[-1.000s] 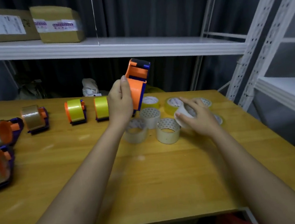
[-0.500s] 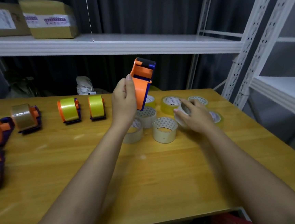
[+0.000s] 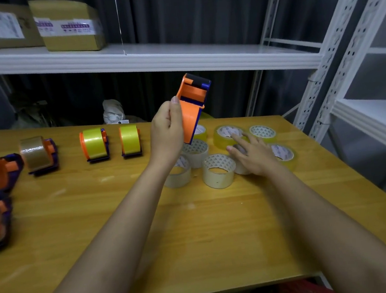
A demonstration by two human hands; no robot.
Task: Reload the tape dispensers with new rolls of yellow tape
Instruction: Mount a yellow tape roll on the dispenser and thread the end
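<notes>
One view, head: left hand (image 3: 167, 134) grips empty dispenser (image 3: 192, 109), raised over desk (image 3: 195, 239). Right hand (image 3: 252, 155), fingers (image 3: 234, 139) loosely spread, reaches among rolls (image 3: 227, 135). Risk: grabbing clear roll (image 3: 217, 171) beside yellow ones; knocking neighbours.

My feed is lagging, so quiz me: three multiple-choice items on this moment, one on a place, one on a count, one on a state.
1. Where is the empty orange dispenser?
A. on the shelf
B. held up in the left hand
C. lying on the table

2. How many dispensers loaded with yellow tape stand upright behind the left forearm?
A. two
B. five
C. none

3. The right hand is:
A. clenched in a fist
B. open, fingers reaching over the rolls
C. gripping a box

Key: B, fingers curl round it above the table; A, one loaded dispenser beside a second; B, straight fingers by a yellow roll.
</notes>
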